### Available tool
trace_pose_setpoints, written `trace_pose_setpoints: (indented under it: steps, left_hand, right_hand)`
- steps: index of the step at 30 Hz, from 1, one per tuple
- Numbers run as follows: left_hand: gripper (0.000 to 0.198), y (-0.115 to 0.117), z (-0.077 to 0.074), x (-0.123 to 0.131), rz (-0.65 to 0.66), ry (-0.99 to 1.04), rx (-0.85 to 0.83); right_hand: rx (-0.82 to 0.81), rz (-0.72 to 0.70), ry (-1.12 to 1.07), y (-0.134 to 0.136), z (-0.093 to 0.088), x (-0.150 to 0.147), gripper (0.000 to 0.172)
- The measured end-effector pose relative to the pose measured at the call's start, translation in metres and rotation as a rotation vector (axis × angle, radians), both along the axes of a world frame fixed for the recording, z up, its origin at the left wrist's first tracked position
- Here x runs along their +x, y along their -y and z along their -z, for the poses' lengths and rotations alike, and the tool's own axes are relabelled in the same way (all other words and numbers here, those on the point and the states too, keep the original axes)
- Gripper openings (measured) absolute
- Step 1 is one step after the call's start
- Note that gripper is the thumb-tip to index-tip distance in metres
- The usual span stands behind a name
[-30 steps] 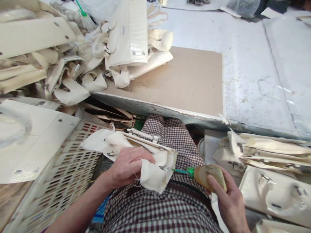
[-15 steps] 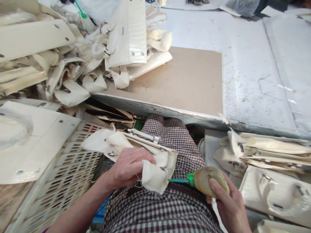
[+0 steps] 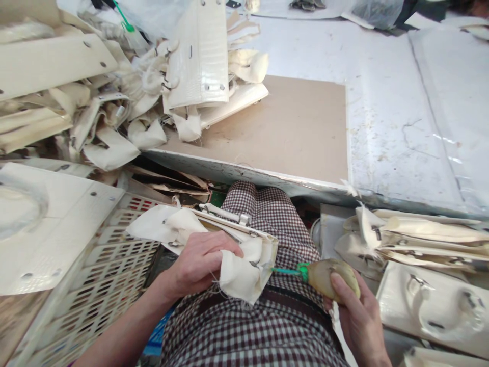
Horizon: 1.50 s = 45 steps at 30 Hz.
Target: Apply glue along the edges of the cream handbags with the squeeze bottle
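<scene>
Cream bag piece (image 3: 244,265) pinched in left hand (image 3: 198,265) fingers; right hand (image 3: 357,318) grips glue bottle (image 3: 328,278).

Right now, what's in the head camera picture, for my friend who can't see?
The left hand grips a cream bag on the lap while the right hand points a green-nozzled bottle at its edge. More bags lie piled on the table.

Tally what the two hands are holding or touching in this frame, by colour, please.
Cream: 1, the bag piece with fabric lining, gripped by the left hand.
Yellowish with green nozzle: 1, the squeeze bottle, held in the right hand, nozzle tip at the bag piece's edge.
Total: 2.
</scene>
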<state>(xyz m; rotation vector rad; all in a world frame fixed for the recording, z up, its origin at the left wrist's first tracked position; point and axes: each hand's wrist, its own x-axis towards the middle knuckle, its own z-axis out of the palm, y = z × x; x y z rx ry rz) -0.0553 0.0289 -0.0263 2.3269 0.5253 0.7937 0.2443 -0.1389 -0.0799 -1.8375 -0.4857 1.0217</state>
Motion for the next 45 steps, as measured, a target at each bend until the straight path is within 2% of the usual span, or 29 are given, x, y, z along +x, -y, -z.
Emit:
trace_pose_setpoints:
  steps: [5, 8, 16, 20, 22, 24, 26, 28, 30, 32, 34, 36, 39, 41, 43, 45]
  left_hand:
    - [0.016, -0.001, -0.001, 0.0, 0.011, -0.001, 0.008]
    - [0.017, 0.0, 0.0, 0.0, 0.01, 0.001, 0.007]
    - [0.012, 0.001, 0.0, 0.003, -0.02, 0.016, 0.038]
    - [0.009, -0.002, -0.001, 0.003, -0.02, 0.024, 0.029]
    - [0.01, -0.001, 0.0, 0.001, -0.065, 0.019, 0.001]
    - [0.012, 0.001, 0.001, 0.001, -0.18, -0.007, -0.009]
    - [0.013, 0.004, 0.003, 0.001, -0.328, -0.071, 0.038]
    - [0.017, 0.007, 0.005, 0.001, -0.452, -0.18, 0.141]
    - [0.022, 0.008, 0.005, -0.001, -0.528, -0.311, 0.255]
    - [0.026, 0.006, 0.003, -0.005, -0.579, -0.411, 0.306]
    - [0.031, 0.001, -0.003, -0.011, -0.646, -0.431, 0.19]
    - [0.034, -0.008, -0.015, -0.014, -0.733, -0.332, -0.109]
    - [0.031, -0.024, -0.039, -0.013, -0.828, 0.05, -0.722]
    - [0.026, -0.032, -0.053, -0.008, -0.858, 0.347, -1.057]
    - [0.02, -0.036, -0.064, -0.002, -0.865, 0.575, -1.256]
    - [0.019, -0.033, -0.069, 0.003, -0.878, 0.722, -1.326]
  right_hand:
    - [-0.107, 0.002, -0.028, 0.001, 0.0, -0.001, 0.056]
    - [-0.133, -0.013, 0.005, 0.003, 0.005, -0.001, 0.057]
    - [0.05, -0.106, 0.149, 0.02, 0.039, 0.009, 0.059]
    - [0.096, -0.061, 0.15, 0.026, 0.041, 0.002, 0.057]
    - [0.086, 0.021, 0.127, 0.027, 0.037, -0.001, 0.057]
    - [0.104, 0.157, 0.005, 0.026, 0.033, -0.002, 0.051]
    - [0.185, 0.273, -0.248, 0.024, 0.029, 0.001, 0.04]
    - [0.279, 0.325, -0.527, 0.022, 0.023, 0.007, 0.034]
    - [0.304, 0.328, -0.701, 0.018, 0.014, 0.012, 0.039]
    - [0.291, 0.314, -0.747, 0.012, 0.003, 0.013, 0.049]
    - [0.313, 0.272, -0.735, 0.003, -0.009, 0.01, 0.053]
    - [0.365, 0.204, -0.723, -0.007, -0.02, 0.004, 0.052]
    - [0.453, 0.073, -0.721, -0.025, -0.032, -0.005, 0.054]
    - [0.533, -0.022, -0.713, -0.039, -0.037, -0.009, 0.055]
    - [0.618, -0.089, -0.714, -0.053, -0.041, -0.015, 0.055]
    - [0.672, -0.09, -0.723, -0.065, -0.047, -0.022, 0.054]
